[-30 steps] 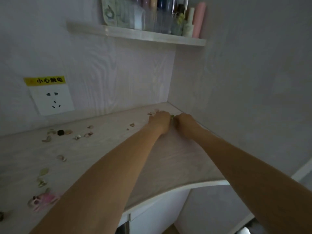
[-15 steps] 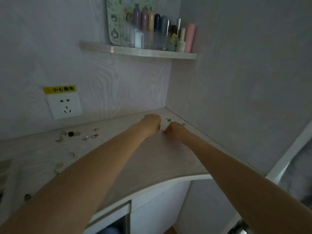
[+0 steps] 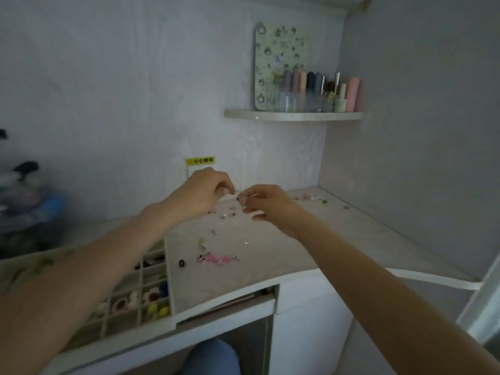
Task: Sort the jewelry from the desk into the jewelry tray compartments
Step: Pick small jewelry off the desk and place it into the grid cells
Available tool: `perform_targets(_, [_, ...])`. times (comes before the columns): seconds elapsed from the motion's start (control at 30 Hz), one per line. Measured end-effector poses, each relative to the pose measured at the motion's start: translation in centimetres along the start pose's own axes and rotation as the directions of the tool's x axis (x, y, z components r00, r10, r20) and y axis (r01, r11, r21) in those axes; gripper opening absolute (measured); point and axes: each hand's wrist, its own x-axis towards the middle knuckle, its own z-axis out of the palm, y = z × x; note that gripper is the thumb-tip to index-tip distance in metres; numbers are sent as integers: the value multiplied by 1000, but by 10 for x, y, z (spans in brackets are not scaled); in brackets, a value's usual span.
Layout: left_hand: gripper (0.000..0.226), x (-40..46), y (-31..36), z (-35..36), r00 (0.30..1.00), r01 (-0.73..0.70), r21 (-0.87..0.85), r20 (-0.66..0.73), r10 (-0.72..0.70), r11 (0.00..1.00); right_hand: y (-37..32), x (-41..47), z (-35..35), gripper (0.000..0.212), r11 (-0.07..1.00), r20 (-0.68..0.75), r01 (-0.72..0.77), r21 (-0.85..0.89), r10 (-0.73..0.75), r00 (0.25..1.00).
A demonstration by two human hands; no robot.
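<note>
My left hand (image 3: 201,192) and my right hand (image 3: 266,204) are raised above the desk (image 3: 270,261), fingertips almost meeting. Each pinches a small piece of jewelry (image 3: 240,196) between thumb and fingers; the pieces are too small and blurred to name. A jewelry tray (image 3: 140,301) with many square compartments sits sunk into the desk at the lower left, partly hidden by my left forearm. Some compartments hold earrings and beads. Loose jewelry lies on the desk: a pink piece (image 3: 216,259), a dark bead (image 3: 181,263), small studs (image 3: 226,213), and more pieces near the corner (image 3: 308,197).
A wall socket with a yellow label (image 3: 200,161) is behind my left hand. A corner shelf (image 3: 292,115) carries bottles and a patterned board. The right wall (image 3: 405,158) borders the desk. Dim clutter sits at the far left (image 3: 27,201).
Both hands have lifted off the desk's back corner and come left towards the tray, each now pinching a small piece. The view has swung left, bringing the tray into sight.
</note>
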Motion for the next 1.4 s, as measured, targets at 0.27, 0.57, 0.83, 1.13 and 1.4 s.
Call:
perform_targets(0.27, [17, -73, -52, -41, 986, 146, 13, -84, -144, 989, -21, 0, 72, 3, 996, 72, 79, 41, -82, 994])
perform_targets(0.57, [13, -124, -105, -50, 940, 339, 71, 19, -341, 938, -17, 21, 143, 7, 955, 150, 179, -236, -146, 978])
perform_targets(0.83, [12, -150, -135, -48, 910, 408, 70, 46, -412, 910, -13, 38, 184, 9, 872, 219, 237, -429, -154, 964])
perform_targets(1.13, [13, -154, -149, -35, 877, 466, 135, 59, -477, 874, -6, 40, 216, 13, 769, 273, 260, -584, -115, 955])
perform_targets(1.4, [14, -153, -156, -33, 875, 463, 112, 105, -473, 879, -8, 37, 225, 18, 657, 376, 340, -673, -93, 922])
